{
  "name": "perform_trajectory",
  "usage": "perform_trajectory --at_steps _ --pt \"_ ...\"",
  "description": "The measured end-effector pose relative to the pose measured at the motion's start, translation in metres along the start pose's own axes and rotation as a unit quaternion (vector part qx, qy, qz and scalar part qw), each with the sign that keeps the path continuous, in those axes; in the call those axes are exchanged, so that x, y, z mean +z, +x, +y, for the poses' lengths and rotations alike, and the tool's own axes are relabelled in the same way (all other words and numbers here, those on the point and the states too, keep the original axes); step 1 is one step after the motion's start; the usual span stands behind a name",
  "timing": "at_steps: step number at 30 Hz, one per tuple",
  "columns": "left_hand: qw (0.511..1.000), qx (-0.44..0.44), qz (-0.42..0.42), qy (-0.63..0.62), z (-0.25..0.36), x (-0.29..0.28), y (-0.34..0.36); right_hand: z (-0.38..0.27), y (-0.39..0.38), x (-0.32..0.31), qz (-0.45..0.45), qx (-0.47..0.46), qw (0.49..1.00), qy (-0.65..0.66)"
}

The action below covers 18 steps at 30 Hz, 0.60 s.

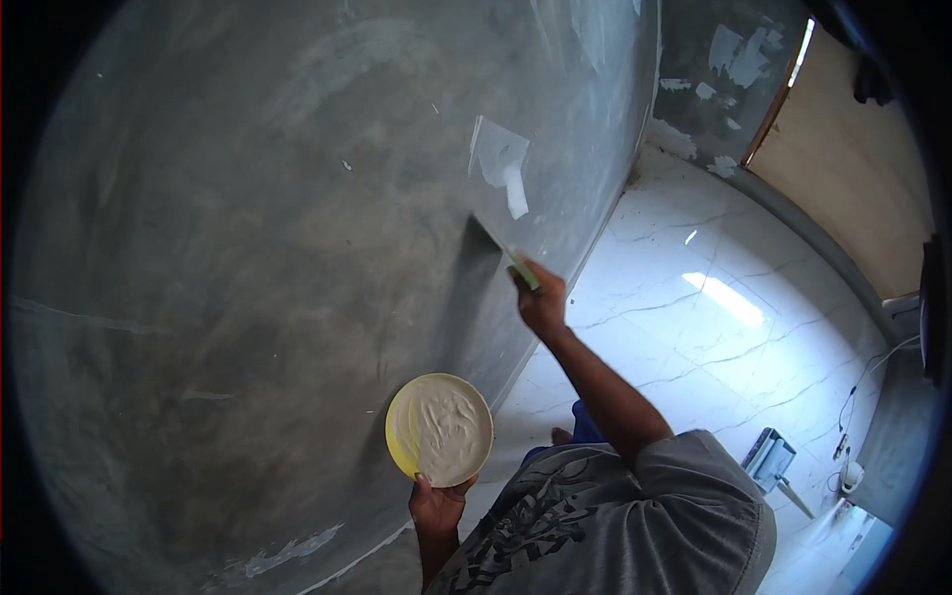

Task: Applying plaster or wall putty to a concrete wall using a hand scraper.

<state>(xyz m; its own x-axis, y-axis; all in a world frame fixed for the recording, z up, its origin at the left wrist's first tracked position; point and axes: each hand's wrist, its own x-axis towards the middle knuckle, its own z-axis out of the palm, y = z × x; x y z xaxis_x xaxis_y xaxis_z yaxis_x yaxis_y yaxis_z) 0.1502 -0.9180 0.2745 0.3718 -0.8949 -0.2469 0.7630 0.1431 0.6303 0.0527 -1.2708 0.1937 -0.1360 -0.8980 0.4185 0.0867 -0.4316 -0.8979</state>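
Gripping a putty knife (504,248) by its green handle, the right hand (541,302) is reaching out with fingers closed around it, and the blade is lying against the grey wall (248,218). Just above the blade on that wall, a pale patch of filler (501,164) is showing, with a narrow white strip hanging at its lower edge. Lower along the wall, the left hand (438,506) is holding up a round yellow plate (439,428) from beneath, fingers pinching its near rim; the plate is sitting close to the wall and is carrying a spread of whitish putty (446,426) across most of its face. A grey printed shirt (615,516) is filling the space right of the plate. Away from the wall, a glossy white marbled floor (714,327) is reflecting a bright light. On that floor, well apart from the wall, a small pale box-like thing (769,458) is lying. Beyond the wall's far corner, more pale patches (729,50) are dotting a second grey surface.
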Motion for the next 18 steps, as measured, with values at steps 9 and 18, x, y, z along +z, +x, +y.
perform_trajectory --at_steps 9,18 --pt "0.999 0.0 -0.036 0.019 -0.008 0.008 -0.001 0.028 0.093 -0.017 0.099 0.345 0.91 0.207" --pt "1.0 0.021 -0.004 0.01 -0.014 -0.012 -0.004 -0.047 0.092 -0.008 -0.005 0.172 0.982 0.073"
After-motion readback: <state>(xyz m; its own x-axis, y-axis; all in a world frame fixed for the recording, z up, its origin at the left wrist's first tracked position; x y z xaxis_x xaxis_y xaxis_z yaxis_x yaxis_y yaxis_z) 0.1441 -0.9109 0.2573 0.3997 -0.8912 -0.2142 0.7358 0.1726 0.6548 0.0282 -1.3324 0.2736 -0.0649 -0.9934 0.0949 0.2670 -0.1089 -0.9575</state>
